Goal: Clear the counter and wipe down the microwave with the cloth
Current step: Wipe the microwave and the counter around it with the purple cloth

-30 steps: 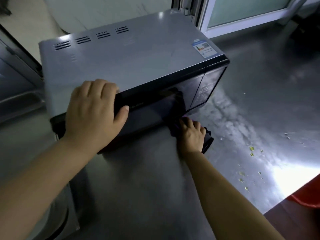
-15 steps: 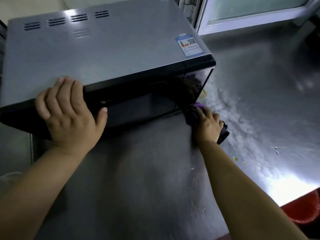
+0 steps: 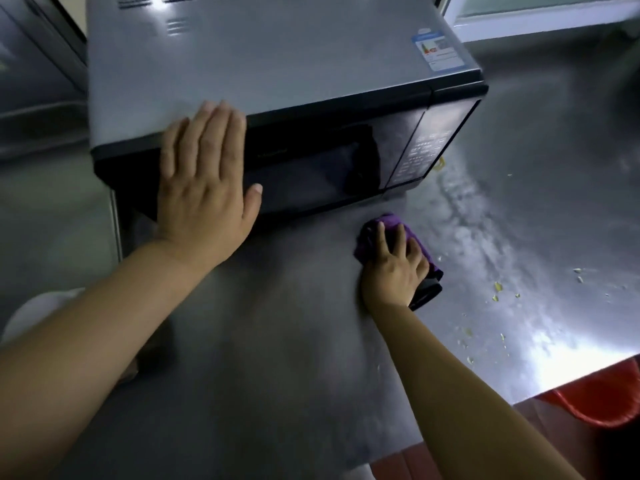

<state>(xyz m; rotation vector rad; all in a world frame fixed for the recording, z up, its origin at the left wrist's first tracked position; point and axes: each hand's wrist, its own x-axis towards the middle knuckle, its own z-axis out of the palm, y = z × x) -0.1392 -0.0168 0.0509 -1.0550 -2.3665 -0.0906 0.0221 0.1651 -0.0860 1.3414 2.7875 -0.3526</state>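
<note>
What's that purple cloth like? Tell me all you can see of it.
The cloth is deep purple with a darker, nearly black part at its near end. It looks soft and is bunched or folded into a small wad. It lies on the grey metal counter just in front of the microwave, apart from its door. The right hand presses down on it, fingers spread across the top, covering much of it.

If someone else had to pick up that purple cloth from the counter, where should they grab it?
Probably the bunched purple end of the cloth, nearest the microwave, pinched from above. It pokes out bare past the right hand pressing the rest flat to the counter; the raised folds likely offer something to pinch.
</note>
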